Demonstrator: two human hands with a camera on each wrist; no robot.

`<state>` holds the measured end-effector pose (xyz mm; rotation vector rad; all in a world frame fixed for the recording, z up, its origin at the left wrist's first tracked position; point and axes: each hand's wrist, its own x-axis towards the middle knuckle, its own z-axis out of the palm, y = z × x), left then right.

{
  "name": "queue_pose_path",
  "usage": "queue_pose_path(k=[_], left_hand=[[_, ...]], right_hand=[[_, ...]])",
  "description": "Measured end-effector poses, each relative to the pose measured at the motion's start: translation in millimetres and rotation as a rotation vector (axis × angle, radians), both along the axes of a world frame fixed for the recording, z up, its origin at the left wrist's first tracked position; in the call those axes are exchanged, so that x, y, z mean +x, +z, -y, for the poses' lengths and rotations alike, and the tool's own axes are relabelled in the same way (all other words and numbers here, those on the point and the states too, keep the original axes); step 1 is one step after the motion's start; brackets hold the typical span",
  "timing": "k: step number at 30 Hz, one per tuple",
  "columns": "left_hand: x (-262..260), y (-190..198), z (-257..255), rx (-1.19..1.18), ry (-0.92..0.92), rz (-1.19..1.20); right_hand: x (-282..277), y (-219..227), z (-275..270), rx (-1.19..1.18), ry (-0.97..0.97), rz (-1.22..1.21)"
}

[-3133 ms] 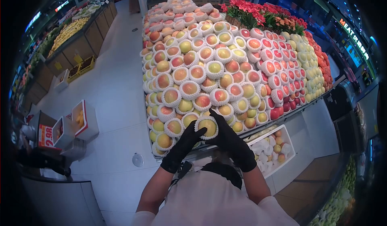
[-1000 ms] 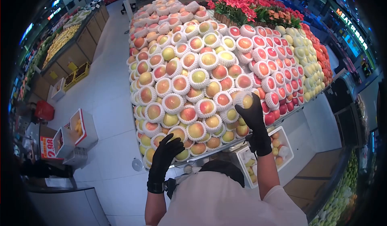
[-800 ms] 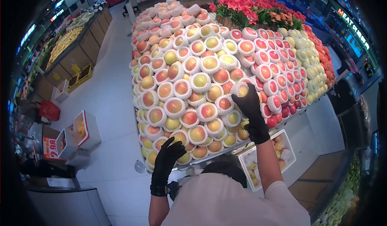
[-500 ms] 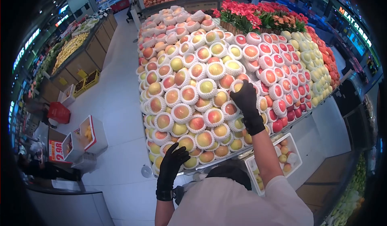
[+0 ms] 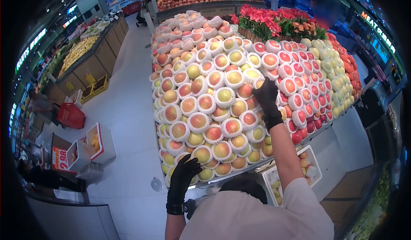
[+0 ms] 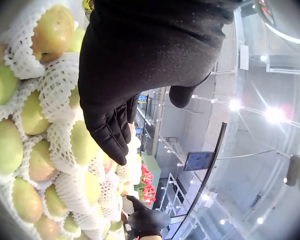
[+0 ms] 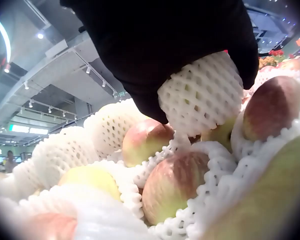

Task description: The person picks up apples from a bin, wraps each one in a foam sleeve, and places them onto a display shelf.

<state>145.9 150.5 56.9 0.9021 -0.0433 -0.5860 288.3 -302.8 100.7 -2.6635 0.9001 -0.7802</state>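
Observation:
My right hand (image 5: 267, 97), in a black glove, grips an apple in a white foam net (image 7: 202, 95) from above. It is low over the pile, where yellow-red apples (image 5: 198, 121) meet a block of redder ones (image 5: 288, 85). Bare apple skin (image 7: 221, 136) shows under the net in the right wrist view, close against its neighbours. My gloved left hand (image 5: 183, 175) hovers at the pile's front left corner, holding nothing. Its fingers (image 6: 110, 137) are relaxed and loosely bent beside netted apples (image 6: 35, 112).
Red flowers (image 5: 261, 20) stand behind the pile. Below its front edge is a white foam box (image 5: 317, 181) with fruit. Pale netted fruit (image 5: 329, 70) lies to the right. On the left floor are a red basket (image 5: 71, 115) and white boxes (image 5: 105, 148).
Both hands held a netted apple at the front edge; the left let go and moved left. My right hand carried an apple right and farther up the pile, then lowered it among the others.

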Motion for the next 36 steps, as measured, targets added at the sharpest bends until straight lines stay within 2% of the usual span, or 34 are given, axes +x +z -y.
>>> queue_pose_path(k=[10,19,22,25,27,31,32,33,36], left_hand=[[-3.6,1.5,2.9,0.020,-0.035,0.048],[-4.8,-1.2,-2.9,0.007,-0.055,0.043],[-7.4,-0.5,-5.9,-0.012,-0.046,0.025],[-6.7,-5.7,-12.9,-0.011,-0.042,0.047],[-6.8,-11.2,-18.2,0.020,-0.063,0.096],[-4.9,-18.7,-23.7,-0.060,-0.011,-0.026],[-3.3,-29.0,-27.8,0.009,-0.056,0.127],[-3.1,-29.3,-27.2,-0.005,-0.064,0.128],[-2.9,-32.3,-20.3,-0.045,-0.075,0.066]], right_hand=[[-18.1,-5.2,-3.7,-0.049,0.131,-0.162],[-48.8,-8.7,-7.4,-0.030,0.205,0.071],[-62.2,-11.1,-11.6,-0.079,0.159,0.278],[-84.1,-18.5,-8.8,0.073,0.171,0.239],[-102.9,-27.9,-11.7,0.027,0.220,0.338],[-147.8,-46.1,-22.0,0.060,0.252,0.391],[-163.3,-51.2,-26.0,0.166,0.254,0.375],[-178.8,-53.1,-31.7,0.272,0.253,0.362],[-221.5,-60.7,-47.8,0.216,0.184,0.229]])
